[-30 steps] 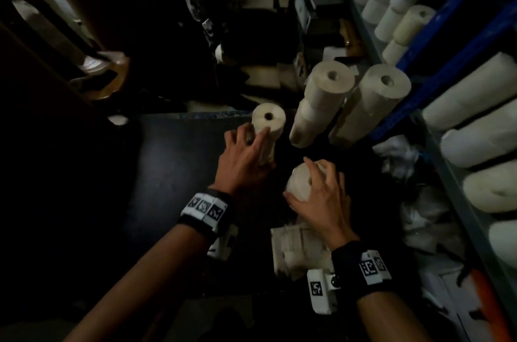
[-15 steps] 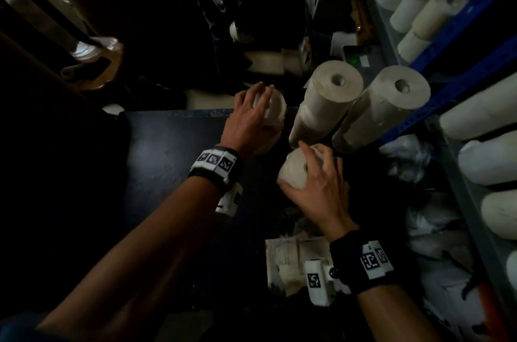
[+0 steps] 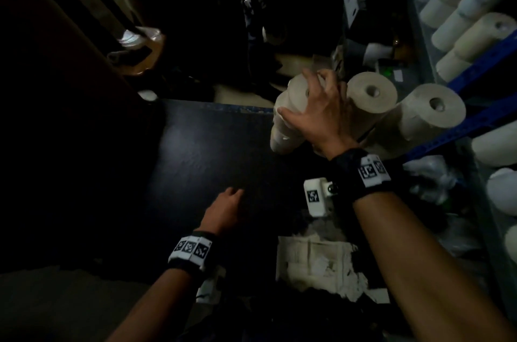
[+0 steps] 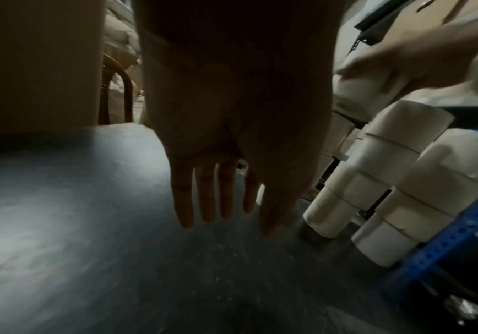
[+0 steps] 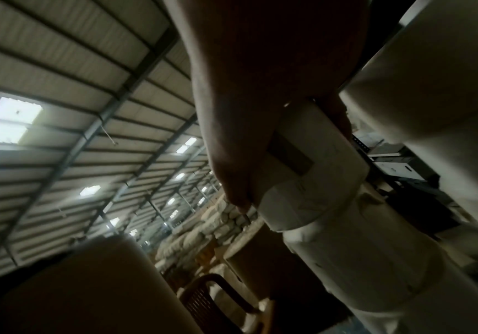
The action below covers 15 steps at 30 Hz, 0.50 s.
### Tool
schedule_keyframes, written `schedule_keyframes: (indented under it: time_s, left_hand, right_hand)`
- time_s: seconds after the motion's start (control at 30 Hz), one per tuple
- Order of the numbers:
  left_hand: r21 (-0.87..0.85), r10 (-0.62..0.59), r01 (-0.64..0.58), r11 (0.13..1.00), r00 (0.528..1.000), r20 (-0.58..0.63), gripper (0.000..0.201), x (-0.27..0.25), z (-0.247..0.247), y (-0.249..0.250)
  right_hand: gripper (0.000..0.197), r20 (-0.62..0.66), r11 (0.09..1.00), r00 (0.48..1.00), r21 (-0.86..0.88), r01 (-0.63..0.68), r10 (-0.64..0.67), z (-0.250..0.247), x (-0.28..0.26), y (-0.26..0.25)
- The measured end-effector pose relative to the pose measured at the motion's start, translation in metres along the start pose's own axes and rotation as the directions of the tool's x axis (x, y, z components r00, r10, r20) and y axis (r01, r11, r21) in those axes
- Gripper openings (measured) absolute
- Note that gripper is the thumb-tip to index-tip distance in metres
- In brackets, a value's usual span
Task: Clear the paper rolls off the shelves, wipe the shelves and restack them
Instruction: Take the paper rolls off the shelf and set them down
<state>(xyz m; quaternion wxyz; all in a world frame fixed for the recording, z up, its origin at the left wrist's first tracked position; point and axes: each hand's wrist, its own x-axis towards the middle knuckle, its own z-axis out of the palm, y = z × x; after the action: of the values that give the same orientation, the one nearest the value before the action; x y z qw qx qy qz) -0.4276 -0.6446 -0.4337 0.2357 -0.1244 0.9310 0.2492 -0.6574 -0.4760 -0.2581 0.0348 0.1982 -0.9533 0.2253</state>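
The dark counter (image 3: 195, 145) is filling the middle of the head view, its far right corner carrying three stacks of paper rolls. A blue shelf frame (image 3: 475, 120) is running along the counter's right edge, and the shelves (image 3: 428, 42) behind it are holding more rolls (image 3: 458, 14) lying on their sides, packed in rows on at least two levels. Two of the stacks (image 3: 400, 117) are leaning to the right, against the frame; in the left wrist view each is showing several rolls end to end. The third stack (image 3: 285, 128) is standing just left of them, near the counter's far edge. The right hand (image 3: 321, 112) is sitting over its top roll (image 5: 312, 162), thumb curled down one side and fingers down the other, clamped on it; the right wrist view is showing that roll resting on the one beneath. The left hand (image 4: 232, 176) is hovering above the bare counter, well apart from the stacks, fingers straight and slightly apart, gripping nothing. A crumpled pale cloth (image 3: 319, 266) is lying at the counter's near edge, beneath the right forearm.
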Motion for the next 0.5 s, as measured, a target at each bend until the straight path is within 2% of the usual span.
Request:
schedule_keyframes:
  time_s: [0.07, 0.2, 0.3, 0.4, 0.47, 0.5]
  left_hand:
    - [0.008, -0.015, 0.014, 1.0, 0.998, 0.065, 0.067, -0.004, 0.011, -0.008]
    - [-0.02, -0.014, 0.015, 1.0, 0.998, 0.058, 0.071, -0.016, 0.019, -0.016]
    - [-0.017, -0.007, 0.008, 1.0, 0.999, 0.053, 0.07, -0.025, 0.018, -0.019]
    - [-0.012, 0.028, -0.028, 1.0, 0.999, 0.034, 0.066, -0.037, 0.015, -0.017]
    - [-0.006, 0.055, -0.055, 0.998, 0.998, 0.024, 0.06, -0.048, 0.013, -0.014]
    - [0.002, 0.071, -0.072, 0.997, 0.997, 0.021, 0.058, -0.054, 0.013, -0.013]
  right_hand:
    - [0.093, 0.052, 1.0, 0.998, -0.023, 0.02, -0.019, 0.008, 0.012, -0.004]
    - [0.099, 0.112, 0.998, 0.992, -0.01, 0.056, -0.054, 0.015, 0.015, -0.007]
    - [0.098, -0.027, 0.996, 0.997, 0.058, 0.067, -0.066, 0.01, -0.006, -0.006]
    - [0.074, -0.284, 0.983, 0.957, 0.153, 0.102, -0.055, 0.008, -0.062, -0.004]
    - [0.055, -0.327, 0.983, 0.944, 0.153, 0.1, -0.045, 0.017, -0.12, -0.003]
    - [0.048, -0.286, 0.985, 0.957, 0.145, 0.09, -0.046, 0.026, -0.152, -0.001]
